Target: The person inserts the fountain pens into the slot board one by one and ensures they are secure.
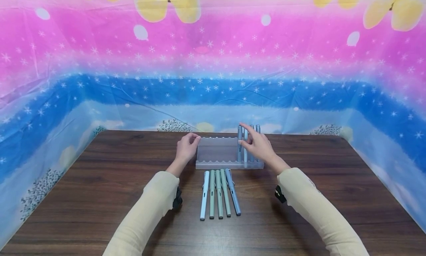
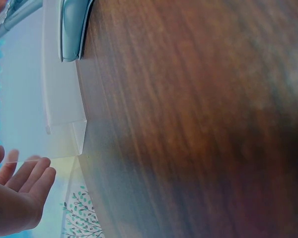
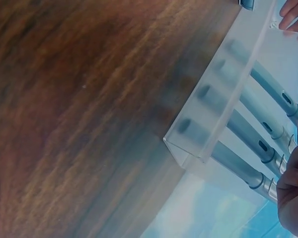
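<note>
A clear pen rack [image 1: 217,149] with notched edges stands near the far side of the table. My left hand [image 1: 188,149] is at its left end, with thumb and fingers about the edge of the back panel [image 2: 22,94]. My right hand [image 1: 261,144] holds a blue-grey pen [image 1: 239,152], the leftmost upright one in the rack, index finger near its top and thumb lower down. Beside it a pale pen [image 1: 245,155] and more blue-grey pens [image 3: 238,161] stand in the rack's right end, partly behind the right hand.
In front of the rack lie several capped pens: a pale blue pen [image 1: 204,195], green pens [image 1: 219,195] and a blue-grey pen [image 1: 233,193] at a slant. A printed cloth [image 1: 213,89] hangs behind the wooden table [image 1: 116,189] and along its sides.
</note>
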Tool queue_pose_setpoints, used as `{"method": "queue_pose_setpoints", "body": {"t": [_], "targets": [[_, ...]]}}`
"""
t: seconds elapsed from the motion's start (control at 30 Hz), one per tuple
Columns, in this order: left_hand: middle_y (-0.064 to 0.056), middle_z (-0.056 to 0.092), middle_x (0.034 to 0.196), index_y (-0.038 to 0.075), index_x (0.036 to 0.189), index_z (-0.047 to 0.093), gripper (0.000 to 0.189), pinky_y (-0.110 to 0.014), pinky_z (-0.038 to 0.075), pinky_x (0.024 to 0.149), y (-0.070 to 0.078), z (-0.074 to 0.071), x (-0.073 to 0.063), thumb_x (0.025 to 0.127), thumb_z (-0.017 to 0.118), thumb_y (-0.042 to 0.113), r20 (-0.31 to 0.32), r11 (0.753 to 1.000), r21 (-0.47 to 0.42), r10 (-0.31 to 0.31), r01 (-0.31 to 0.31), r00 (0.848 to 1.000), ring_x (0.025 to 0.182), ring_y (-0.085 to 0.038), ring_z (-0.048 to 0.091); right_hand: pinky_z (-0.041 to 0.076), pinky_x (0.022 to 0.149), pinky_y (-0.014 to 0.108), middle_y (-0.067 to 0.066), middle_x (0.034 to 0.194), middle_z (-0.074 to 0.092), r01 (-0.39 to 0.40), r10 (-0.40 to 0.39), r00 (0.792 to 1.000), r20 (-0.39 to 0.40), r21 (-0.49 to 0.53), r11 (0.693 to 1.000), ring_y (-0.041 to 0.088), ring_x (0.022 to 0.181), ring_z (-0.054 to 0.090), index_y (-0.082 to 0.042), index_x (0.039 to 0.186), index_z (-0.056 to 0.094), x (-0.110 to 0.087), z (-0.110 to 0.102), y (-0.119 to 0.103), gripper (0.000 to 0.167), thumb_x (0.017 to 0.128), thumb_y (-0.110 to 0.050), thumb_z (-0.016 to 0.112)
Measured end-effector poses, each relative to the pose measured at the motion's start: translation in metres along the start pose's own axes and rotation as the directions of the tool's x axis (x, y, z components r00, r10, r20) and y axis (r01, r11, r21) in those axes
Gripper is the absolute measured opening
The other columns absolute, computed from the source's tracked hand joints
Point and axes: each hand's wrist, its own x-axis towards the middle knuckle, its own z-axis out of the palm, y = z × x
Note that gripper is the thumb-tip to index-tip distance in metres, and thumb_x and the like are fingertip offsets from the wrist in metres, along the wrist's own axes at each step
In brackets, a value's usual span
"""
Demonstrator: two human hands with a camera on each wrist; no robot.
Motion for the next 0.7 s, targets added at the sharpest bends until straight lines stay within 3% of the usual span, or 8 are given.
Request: {"method": "queue_pose_setpoints", "body": {"t": [0.7], "targets": [[-0.016, 0.059, 0.104, 0.000, 0.101, 0.059, 0.026, -0.042, 0.040, 0.081, 0.0006, -0.0008, -0.0003, 0.092, 0.048, 0.022, 0.001, 1.000, 0.005, -0.003, 0.003, 1.000, 0.096, -0.030, 0.052, 0.030, 0.039, 0.028, 0.001, 0.050, 0.045, -0.125, 0.131, 0.985, 0.113, -0.059, 0.990, 0.016, 0.039, 0.035, -0.021, 0.139, 0.026, 0.0085, -0.0029, -0.0042, 0.060, 0.087, -0.024, 0.056]]}}
